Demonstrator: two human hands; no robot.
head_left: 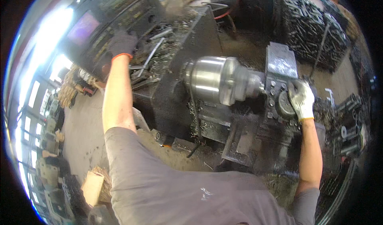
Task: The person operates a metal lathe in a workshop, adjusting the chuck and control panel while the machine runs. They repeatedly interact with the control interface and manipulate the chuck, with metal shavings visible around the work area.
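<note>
Shirt cloth (191,189), grey, lies nearest. Beyond it, the white-gloved right hand (302,99) rests against a round dark wheel (284,105); whether it grips, I cannot tell. To its left sits a shiny metal cylinder (207,79) with a blurred stepped end (238,82). Farther off, well apart from the right, the dark-gloved left hand (123,44) is near a pale metal rod (151,57), its grip unclear. Farthest lies a heap of metal pieces (310,29).

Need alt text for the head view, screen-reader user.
Shiny steel lathe chuck at center, between a person's hands: white-gloved right hand at a round dark dial, dark-gloved left hand near a thin metal bar. Metal parts are heaped upper right.
</note>
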